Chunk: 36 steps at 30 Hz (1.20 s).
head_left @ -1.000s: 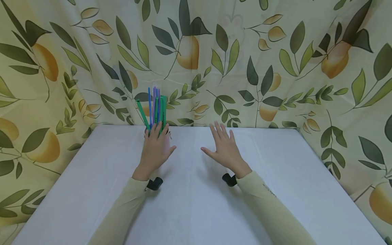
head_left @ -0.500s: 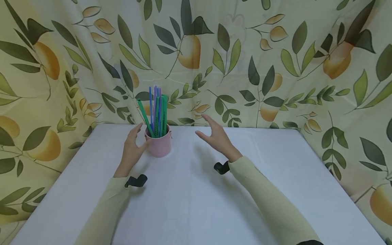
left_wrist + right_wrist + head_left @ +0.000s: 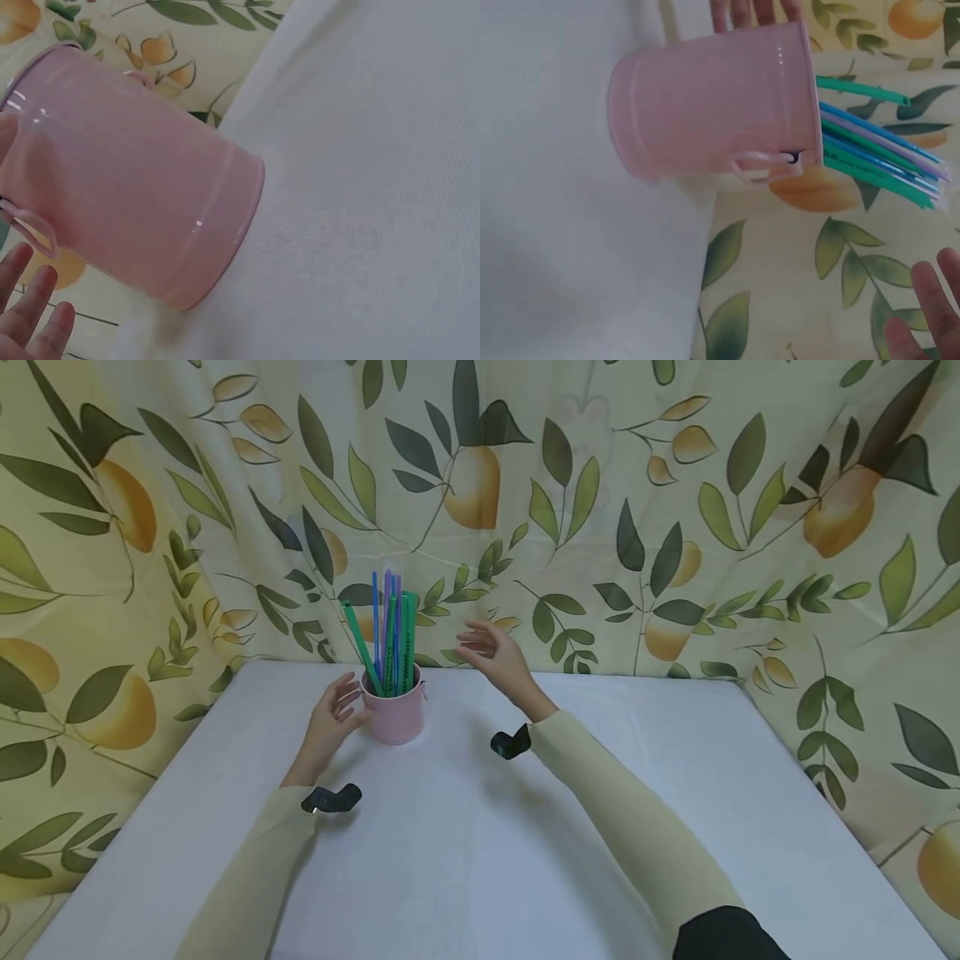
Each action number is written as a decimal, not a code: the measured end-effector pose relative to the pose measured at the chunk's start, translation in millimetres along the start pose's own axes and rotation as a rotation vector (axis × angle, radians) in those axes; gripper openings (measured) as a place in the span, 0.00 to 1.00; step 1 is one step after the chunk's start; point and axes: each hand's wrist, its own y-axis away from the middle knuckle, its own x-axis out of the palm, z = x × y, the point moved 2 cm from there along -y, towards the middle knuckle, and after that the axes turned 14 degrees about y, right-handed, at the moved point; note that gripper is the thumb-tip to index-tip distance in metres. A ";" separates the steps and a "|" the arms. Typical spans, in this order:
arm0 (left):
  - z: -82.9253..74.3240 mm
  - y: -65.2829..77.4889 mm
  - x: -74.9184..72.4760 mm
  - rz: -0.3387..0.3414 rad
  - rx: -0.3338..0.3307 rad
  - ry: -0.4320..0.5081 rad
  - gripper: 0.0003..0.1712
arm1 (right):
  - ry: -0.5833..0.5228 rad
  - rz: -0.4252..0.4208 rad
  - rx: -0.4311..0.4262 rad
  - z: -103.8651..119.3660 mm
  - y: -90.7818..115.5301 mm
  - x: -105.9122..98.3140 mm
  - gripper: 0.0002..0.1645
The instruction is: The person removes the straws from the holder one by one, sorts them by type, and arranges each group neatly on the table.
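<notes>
A pink metal bucket (image 3: 395,718) with small side handles stands upright on the white table. Several long thin green, blue and purple sticks (image 3: 405,643) rise out of it, some green ones with dark marks along them. My left hand (image 3: 328,722) is at the bucket's left side, thumb close to the rim and fingers loosely bent; in the left wrist view its fingers (image 3: 34,307) lie beside a handle. To the bucket's right, my right hand (image 3: 504,664) hovers in the air, fingers loosely bent toward the sticks. In the right wrist view its fingertips (image 3: 930,296) are apart from the bucket.
A curtain (image 3: 570,527) printed with fruit and leaves hangs right behind the table's back edge. The white tabletop (image 3: 465,860) stretches out in front of the bucket and to both sides. Each wrist carries a small black camera (image 3: 333,799).
Both hands first spread flat, the left in front of the bucket. The left moved aside to the bucket's left; the right moved up and left toward the sticks. Fingers of both have bent. Bucket stayed put.
</notes>
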 end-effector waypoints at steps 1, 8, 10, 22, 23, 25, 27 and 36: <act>1.6 -0.5 0.4 -0.004 -0.001 0.007 0.43 | -0.033 0.002 0.007 -0.6 -3.6 2.6 0.29; 8.2 -5.9 1.3 -0.041 -0.039 0.011 0.43 | -0.206 0.026 0.131 -5.9 -23.5 24.9 0.24; 9.2 -7.6 1.2 -0.047 -0.054 -0.006 0.43 | -0.244 0.035 0.178 -8.3 -28.6 31.9 0.24; 21.8 -10.6 1.3 -0.020 -0.153 -0.002 0.42 | -0.288 0.071 0.303 -14.6 -47.6 63.0 0.25; 22.0 -10.4 1.5 -0.022 -0.158 0.000 0.43 | -0.279 0.072 0.309 -14.9 -48.4 64.6 0.25; 21.9 -10.2 1.4 -0.025 -0.168 0.003 0.43 | -0.271 0.073 0.320 -15.0 -49.9 67.3 0.25; 22.0 -11.1 1.0 -0.022 -0.170 -0.001 0.43 | -0.283 0.076 0.330 -14.7 -51.0 69.2 0.25; 17.1 -17.9 -2.3 0.016 -0.090 -0.055 0.42 | -0.322 0.092 0.359 -11.7 -55.9 75.3 0.20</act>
